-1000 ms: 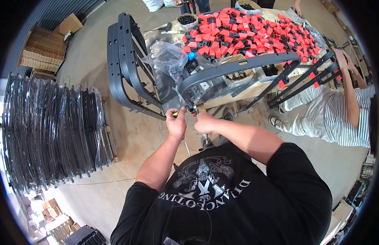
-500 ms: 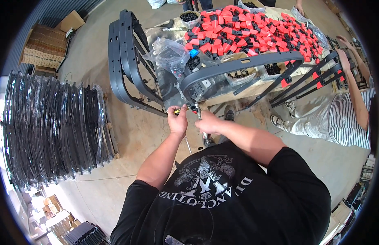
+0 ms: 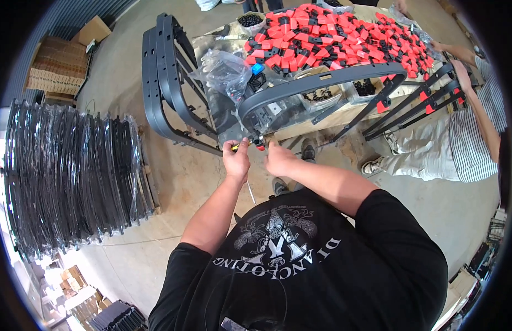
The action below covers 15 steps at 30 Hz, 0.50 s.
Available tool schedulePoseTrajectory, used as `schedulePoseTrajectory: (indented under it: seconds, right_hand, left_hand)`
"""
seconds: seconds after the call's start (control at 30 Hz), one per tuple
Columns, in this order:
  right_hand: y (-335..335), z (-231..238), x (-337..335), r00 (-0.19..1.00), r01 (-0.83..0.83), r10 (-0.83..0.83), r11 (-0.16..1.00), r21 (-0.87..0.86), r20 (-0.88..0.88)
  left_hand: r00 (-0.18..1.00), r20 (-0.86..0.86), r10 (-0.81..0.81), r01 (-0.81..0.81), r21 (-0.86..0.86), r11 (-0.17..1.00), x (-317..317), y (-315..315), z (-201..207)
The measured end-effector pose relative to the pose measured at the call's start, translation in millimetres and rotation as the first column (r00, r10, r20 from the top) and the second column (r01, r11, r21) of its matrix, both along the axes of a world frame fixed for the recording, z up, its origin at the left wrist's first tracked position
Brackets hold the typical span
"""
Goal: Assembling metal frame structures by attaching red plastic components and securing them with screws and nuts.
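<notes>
The lower end of a curved black metal frame meets my two hands, just off the table's near edge. My left hand is closed around a tool with a yellow-and-black handle. A thin metal rod hangs below that hand; whether it belongs to the same tool is unclear. Between my hands, a small red piece sits at the frame's end. Close to its right, my right hand is closed with fingers curled at the frame's end, hiding what they grip.
Red-and-black plastic parts cover the table, among tubs of black hardware. A wrench and clear plastic bag lie left. More black frames stand left; wrapped stacks rest on a pallet. A co-worker handles frames at right.
My right hand has turned, and the silver tool that showed in it no longer shows. My left hand stays at the frame's end. The co-worker's far arm has shifted toward the table.
</notes>
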State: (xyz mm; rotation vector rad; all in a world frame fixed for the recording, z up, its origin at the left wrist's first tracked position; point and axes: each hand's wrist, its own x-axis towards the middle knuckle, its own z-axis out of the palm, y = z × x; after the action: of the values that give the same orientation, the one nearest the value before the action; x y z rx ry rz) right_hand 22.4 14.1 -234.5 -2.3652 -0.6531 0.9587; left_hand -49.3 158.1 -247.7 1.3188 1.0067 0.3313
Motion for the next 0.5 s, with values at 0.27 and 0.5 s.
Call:
schedulePoseTrajectory:
  seconds: [0.27,0.5]
  right_hand:
    - [-21.3,17.8,-26.7,0.964,0.027,0.024,0.982,0.188,-0.265]
    - [-11.1,26.1,-21.4,0.971,0.005,0.004,0.999,0.038,-0.24]
  left_hand:
    - [0.998,0.048,0.047,-0.055,0.16,0.986,-7.6,0.6,-13.5]
    - [0.928,-0.34,-0.151,0.235,0.221,0.947,-43.3,-30.9,-15.6]
